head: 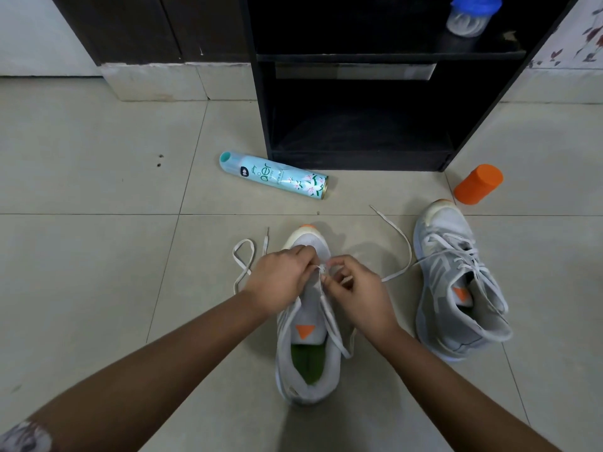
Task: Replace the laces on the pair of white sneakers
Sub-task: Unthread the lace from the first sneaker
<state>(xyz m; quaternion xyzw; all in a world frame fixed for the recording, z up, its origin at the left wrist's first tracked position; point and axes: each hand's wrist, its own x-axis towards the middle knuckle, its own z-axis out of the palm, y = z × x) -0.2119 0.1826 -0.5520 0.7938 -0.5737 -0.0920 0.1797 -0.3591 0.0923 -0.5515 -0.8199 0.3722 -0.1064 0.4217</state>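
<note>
A white sneaker with an orange triangle on its tongue and a green insole stands on the floor in front of me. My left hand grips the sneaker's front by the lowest eyelets. My right hand pinches the white lace at the same spot. One lace end loops out to the left, the other trails right toward the second sneaker. That second sneaker stands to the right with laces threaded through its eyelets.
A teal air-freshener can lies on the tiled floor ahead. A black open shelf unit stands behind it, holding a blue-lidded jar. An orange container lies at the right.
</note>
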